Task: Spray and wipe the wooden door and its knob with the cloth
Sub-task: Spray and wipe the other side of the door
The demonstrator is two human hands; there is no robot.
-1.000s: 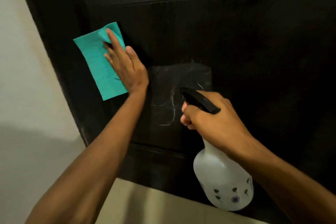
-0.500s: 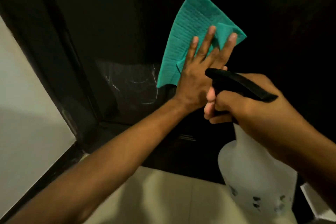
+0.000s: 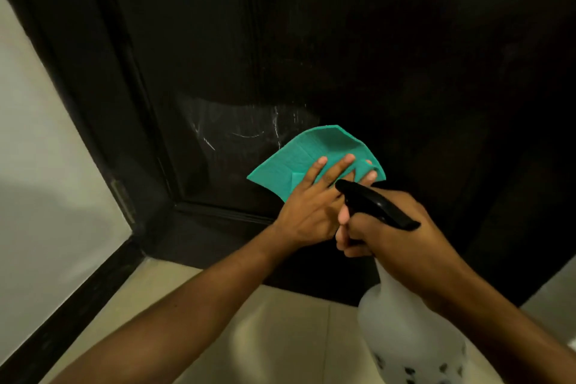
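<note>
Left hand pressing cloth on door, right hand gripping spray bottle

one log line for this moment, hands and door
left hand: presses cloth flat on door | right hand: grips spray bottle | door: wet streaks left of cloth

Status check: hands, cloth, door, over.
Left hand presses teal cloth flat on door. Right hand grips spray bottle. Nothing blocking.
</note>
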